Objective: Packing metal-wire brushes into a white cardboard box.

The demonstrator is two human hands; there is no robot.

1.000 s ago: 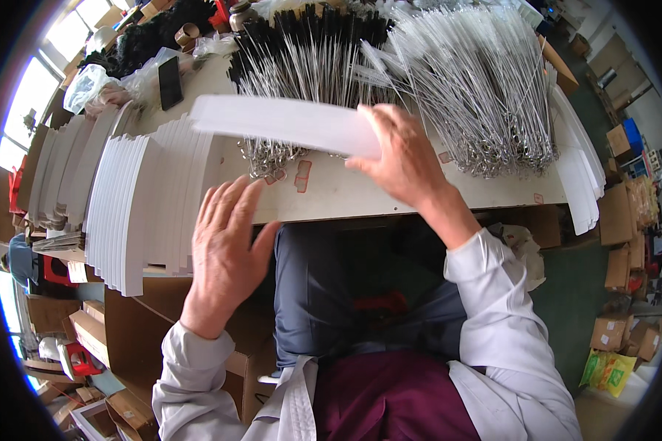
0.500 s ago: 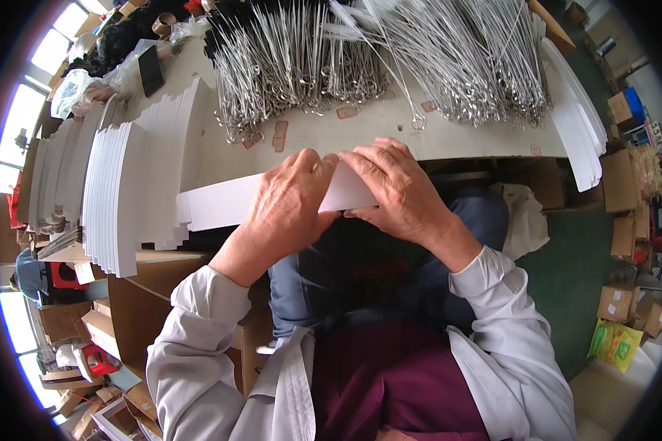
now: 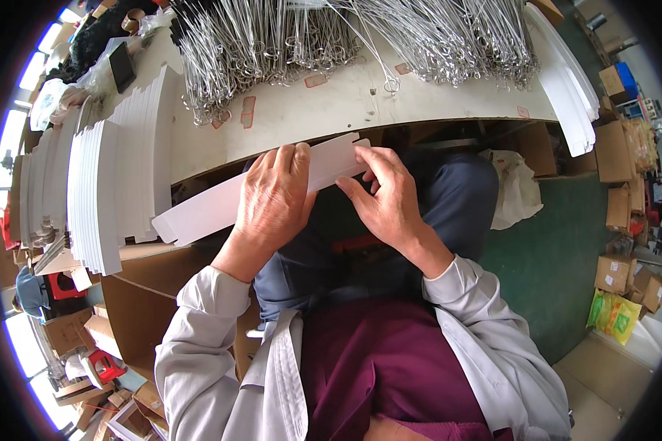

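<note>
A long flat white cardboard sleeve (image 3: 206,209) is held level over my lap, just below the table's front edge. My left hand (image 3: 272,198) wraps over its middle with the fingers on top. My right hand (image 3: 386,198) pinches the tabbed right end of the sleeve between thumb and fingertips. Both hands are shut on the same piece.
A white table (image 3: 346,110) carries a big heap of thin metal wire pieces (image 3: 331,37). Several stacks of flat white sleeves (image 3: 103,184) stand at the left, another stack (image 3: 566,81) at the right. Brown cartons (image 3: 136,309) sit by my left knee, more boxes (image 3: 618,272) on the green floor.
The white sleeve came off the tabletop down to my lap. My left hand closed over its middle and my right hand shifted to pinch its right end.
</note>
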